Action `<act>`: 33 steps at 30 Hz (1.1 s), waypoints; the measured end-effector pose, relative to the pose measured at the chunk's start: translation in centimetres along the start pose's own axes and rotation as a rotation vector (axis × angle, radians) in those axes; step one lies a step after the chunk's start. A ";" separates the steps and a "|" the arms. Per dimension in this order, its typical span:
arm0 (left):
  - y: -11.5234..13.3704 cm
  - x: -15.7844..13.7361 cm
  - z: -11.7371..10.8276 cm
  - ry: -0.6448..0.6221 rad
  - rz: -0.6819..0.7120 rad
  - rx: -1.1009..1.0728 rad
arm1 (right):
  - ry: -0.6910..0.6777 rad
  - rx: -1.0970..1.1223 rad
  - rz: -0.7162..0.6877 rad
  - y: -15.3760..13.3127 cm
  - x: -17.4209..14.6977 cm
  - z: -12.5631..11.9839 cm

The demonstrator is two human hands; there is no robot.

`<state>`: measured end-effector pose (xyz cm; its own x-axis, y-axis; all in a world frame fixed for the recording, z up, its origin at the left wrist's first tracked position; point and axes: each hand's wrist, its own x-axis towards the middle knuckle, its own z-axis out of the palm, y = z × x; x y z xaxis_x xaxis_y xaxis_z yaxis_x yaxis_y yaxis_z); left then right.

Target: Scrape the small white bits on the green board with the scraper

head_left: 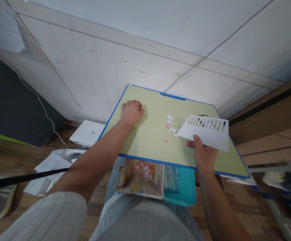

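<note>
- Against the white panelled wall (90,67), a pale green board (148,140) with blue edging lies flat.
- Right hand (204,155) grasps a white slotted scraper (207,132) by its lower edge, over the board's right part.
- Left hand (131,112) rests clenched on the board's left.
- Pink-white scraps (171,125) lie just left of the scraper.

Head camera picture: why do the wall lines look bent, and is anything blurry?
Head view: wide lens bows the white panelled wall lines; the edges smear, sharpest near the green blue-edged board; the left hand casts a soft shadow; no harsh glare on the white slotted plastic scraper.
</note>
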<state>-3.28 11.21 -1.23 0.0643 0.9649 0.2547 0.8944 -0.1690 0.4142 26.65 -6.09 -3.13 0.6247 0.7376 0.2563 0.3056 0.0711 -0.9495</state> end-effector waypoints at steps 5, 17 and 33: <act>0.1 0.0 -0.1 0.000 0.002 -0.004 | 0.027 -0.002 0.003 0.4 0.0 -0.2; 0.0 0.1 -0.1 -0.005 -0.003 -0.021 | 0.048 -0.072 0.009 0.5 0.6 -2.1; 0.1 0.0 -0.1 -0.001 0.002 0.003 | -0.028 -0.044 -0.011 0.3 1.1 -1.6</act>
<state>-3.27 11.15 -1.08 0.0665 0.9647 0.2548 0.8956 -0.1703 0.4109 28.58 -6.32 -2.86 0.6010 0.7556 0.2605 0.3441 0.0496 -0.9376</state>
